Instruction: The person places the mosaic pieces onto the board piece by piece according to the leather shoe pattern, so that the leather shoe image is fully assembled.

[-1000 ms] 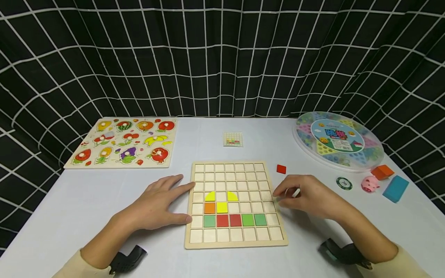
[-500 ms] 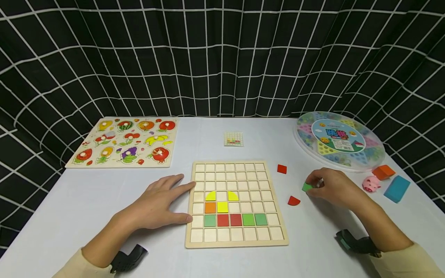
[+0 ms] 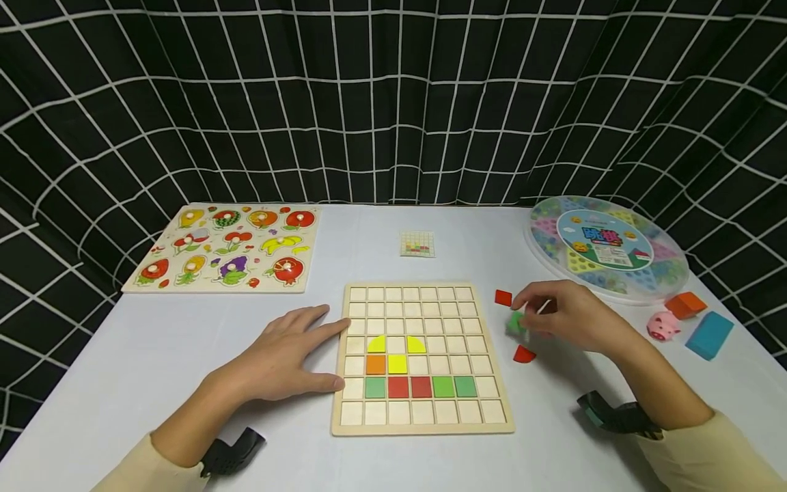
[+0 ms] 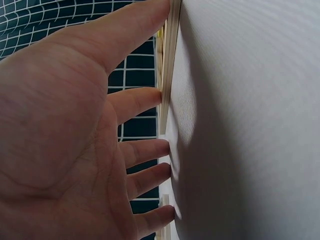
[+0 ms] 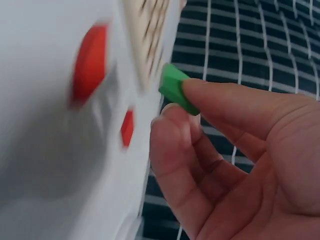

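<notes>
My left hand (image 3: 279,355) lies spread at the left edge of a wooden grid board (image 3: 424,430); its thumb and index finger touch the rim. In the left wrist view its fingers are straight beside the board edge (image 4: 171,60). To the right of the board, my right hand (image 3: 572,314) pinches a small green tile (image 5: 175,87) between thumb and fingers, held over the table. A red square tile (image 3: 503,298) and a red quarter-circle tile (image 3: 524,354) lie close by. The board holds yellow, orange, red and green tiles, such as a yellow square (image 3: 397,364).
Behind the board lies a small pattern card (image 3: 417,244). A fruit peg puzzle (image 3: 227,247) is at back left. At right are a round game box (image 3: 609,246), a pink pig (image 3: 663,326), an orange block (image 3: 685,305) and a blue block (image 3: 710,335).
My right hand went from the board's right edge out to the right, took the green tile and came back left with it. The red quarter-circle came into view. My left hand stayed put.
</notes>
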Demonstrator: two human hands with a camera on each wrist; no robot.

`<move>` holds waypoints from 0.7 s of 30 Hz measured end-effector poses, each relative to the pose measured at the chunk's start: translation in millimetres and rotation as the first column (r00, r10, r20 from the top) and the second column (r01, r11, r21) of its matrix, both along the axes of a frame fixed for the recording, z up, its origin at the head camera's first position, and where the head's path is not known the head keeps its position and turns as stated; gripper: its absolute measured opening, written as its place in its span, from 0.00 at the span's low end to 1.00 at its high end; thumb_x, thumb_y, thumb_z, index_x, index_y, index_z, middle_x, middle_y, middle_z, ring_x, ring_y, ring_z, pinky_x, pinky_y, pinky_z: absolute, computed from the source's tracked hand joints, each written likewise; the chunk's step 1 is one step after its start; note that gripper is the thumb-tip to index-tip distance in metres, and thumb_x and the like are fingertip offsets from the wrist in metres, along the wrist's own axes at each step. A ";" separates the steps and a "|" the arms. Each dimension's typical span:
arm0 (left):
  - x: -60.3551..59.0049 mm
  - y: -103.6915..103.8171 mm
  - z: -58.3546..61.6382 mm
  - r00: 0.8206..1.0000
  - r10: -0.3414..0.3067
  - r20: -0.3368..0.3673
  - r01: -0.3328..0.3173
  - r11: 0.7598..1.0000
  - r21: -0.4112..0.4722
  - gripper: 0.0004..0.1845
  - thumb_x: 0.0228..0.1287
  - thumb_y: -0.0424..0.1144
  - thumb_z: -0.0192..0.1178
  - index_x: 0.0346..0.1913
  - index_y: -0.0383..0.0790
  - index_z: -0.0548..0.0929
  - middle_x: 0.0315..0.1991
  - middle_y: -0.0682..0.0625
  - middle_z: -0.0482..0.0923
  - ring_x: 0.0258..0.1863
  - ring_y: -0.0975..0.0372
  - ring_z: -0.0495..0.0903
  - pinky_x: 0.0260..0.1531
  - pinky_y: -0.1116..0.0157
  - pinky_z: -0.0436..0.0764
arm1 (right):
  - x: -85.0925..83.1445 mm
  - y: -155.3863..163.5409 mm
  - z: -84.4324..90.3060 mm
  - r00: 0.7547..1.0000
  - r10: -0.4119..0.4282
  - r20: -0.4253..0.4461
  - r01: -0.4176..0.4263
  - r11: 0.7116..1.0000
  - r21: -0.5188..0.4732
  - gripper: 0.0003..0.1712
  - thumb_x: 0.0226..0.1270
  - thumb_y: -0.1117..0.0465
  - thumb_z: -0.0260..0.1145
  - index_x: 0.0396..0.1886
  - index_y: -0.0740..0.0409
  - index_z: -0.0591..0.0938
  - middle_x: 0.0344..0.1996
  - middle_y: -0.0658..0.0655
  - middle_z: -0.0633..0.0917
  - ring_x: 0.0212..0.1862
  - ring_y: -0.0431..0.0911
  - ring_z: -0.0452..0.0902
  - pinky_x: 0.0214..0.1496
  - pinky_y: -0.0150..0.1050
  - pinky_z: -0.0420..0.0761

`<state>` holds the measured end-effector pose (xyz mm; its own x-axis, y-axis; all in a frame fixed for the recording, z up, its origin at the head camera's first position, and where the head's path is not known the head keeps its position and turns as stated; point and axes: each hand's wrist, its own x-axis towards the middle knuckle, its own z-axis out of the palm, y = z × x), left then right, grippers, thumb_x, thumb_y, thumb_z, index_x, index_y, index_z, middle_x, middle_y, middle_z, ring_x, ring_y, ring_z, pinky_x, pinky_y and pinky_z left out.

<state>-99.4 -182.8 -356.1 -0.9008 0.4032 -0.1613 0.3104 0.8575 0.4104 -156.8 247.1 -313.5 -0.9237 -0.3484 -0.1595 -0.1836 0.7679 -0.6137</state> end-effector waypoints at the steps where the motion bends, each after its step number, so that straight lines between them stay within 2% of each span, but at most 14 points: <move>1: -0.2 0.1 0.2 1.000 0.000 0.001 0.000 1.000 0.000 0.47 0.56 0.66 0.71 0.78 0.61 0.68 0.81 0.43 0.57 0.80 0.42 0.55 0.75 0.35 0.56 | 0.6 -6.7 2.0 1.000 0.006 0.005 -0.006 1.000 -0.021 0.10 0.67 0.64 0.70 0.47 0.57 0.87 0.36 0.55 0.82 0.32 0.46 0.78 0.31 0.35 0.81; 5: -0.4 0.0 0.1 1.000 0.005 0.007 -0.005 1.000 0.001 0.47 0.56 0.65 0.71 0.78 0.61 0.68 0.81 0.43 0.57 0.80 0.43 0.54 0.75 0.35 0.56 | 3.0 -39.5 5.9 0.997 0.056 0.048 -0.051 0.995 -0.089 0.09 0.67 0.65 0.70 0.45 0.57 0.88 0.35 0.56 0.82 0.32 0.47 0.78 0.33 0.37 0.83; 11: 0.4 -1.3 -0.3 1.000 0.008 0.018 -0.009 1.000 0.010 0.47 0.56 0.66 0.71 0.78 0.61 0.68 0.81 0.43 0.57 0.80 0.43 0.54 0.75 0.35 0.56 | 7.0 -86.5 -1.5 0.972 0.217 0.096 -0.197 0.964 -0.177 0.06 0.66 0.68 0.70 0.40 0.55 0.88 0.30 0.53 0.83 0.31 0.47 0.78 0.32 0.36 0.82; 16: 0.8 -1.3 -0.3 1.000 0.009 0.022 -0.010 1.000 0.010 0.47 0.56 0.67 0.71 0.78 0.61 0.68 0.81 0.44 0.57 0.80 0.43 0.54 0.76 0.36 0.56 | 11.7 -113.6 -11.4 0.955 0.281 0.093 -0.266 0.953 -0.147 0.08 0.66 0.68 0.71 0.35 0.49 0.89 0.29 0.49 0.83 0.36 0.45 0.76 0.36 0.34 0.79; 21: 0.3 -0.9 0.3 1.000 0.011 0.023 -0.011 1.000 0.005 0.47 0.56 0.67 0.70 0.78 0.62 0.67 0.82 0.44 0.56 0.81 0.44 0.53 0.76 0.36 0.55 | 19.3 -126.1 -16.0 0.956 0.290 0.049 -0.285 0.954 -0.095 0.11 0.64 0.70 0.72 0.30 0.48 0.90 0.25 0.45 0.85 0.31 0.41 0.77 0.32 0.33 0.79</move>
<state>-99.2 -183.7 -355.8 -0.9012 0.3944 -0.1796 0.2917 0.8586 0.4215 -137.4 121.0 -329.5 -0.7717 -0.6126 -0.1712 -0.3485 0.6323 -0.6919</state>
